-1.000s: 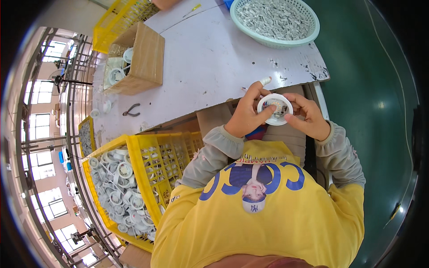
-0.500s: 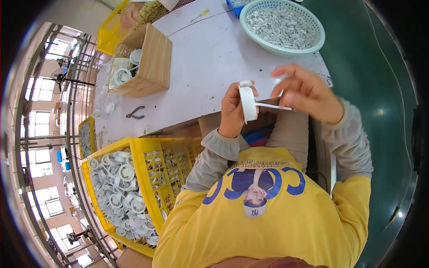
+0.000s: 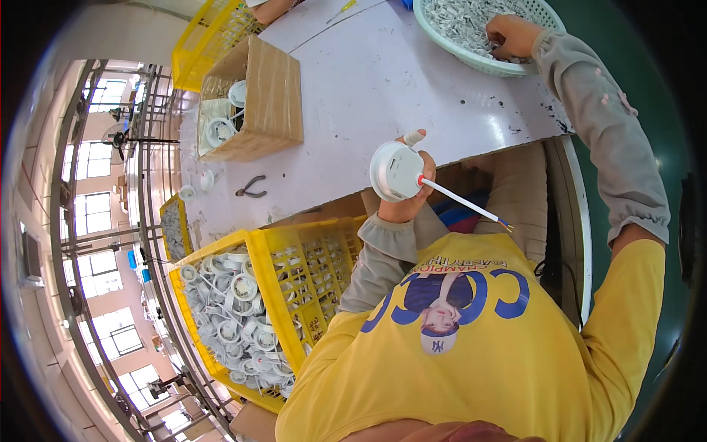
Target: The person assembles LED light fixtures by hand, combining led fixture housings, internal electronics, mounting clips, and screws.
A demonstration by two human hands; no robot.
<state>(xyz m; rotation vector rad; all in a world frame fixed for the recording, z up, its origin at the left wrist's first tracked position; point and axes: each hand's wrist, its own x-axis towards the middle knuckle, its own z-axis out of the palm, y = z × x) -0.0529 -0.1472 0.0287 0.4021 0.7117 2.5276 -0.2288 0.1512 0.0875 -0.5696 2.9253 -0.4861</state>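
My left hand (image 3: 406,202) grips a white round lamp housing (image 3: 395,171) at its rim, above my lap at the table's near edge. From the housing a white cable (image 3: 460,199) with a red collar at its root sticks out to the lower right, thin bare-ended wires at its tip. One finger of this hand has a white wrap. My right hand (image 3: 513,37) reaches into a pale green plastic basket (image 3: 508,68) full of small white-and-grey parts (image 3: 460,23). Its fingers are curled down among them, and what they pinch is hidden.
A yellow crate (image 3: 254,243) heaped with white lamp housings stands at my left. On the table are a cardboard box (image 3: 272,99) holding more housings, pliers (image 3: 251,187) and a yellow-handled screwdriver (image 3: 343,9). Another person's arm (image 3: 271,9) shows at a yellow crate (image 3: 210,40).
My right hand has left the cable's side and gone far right into the basket of small parts. The left hand has turned the lamp housing so its flat face shows.
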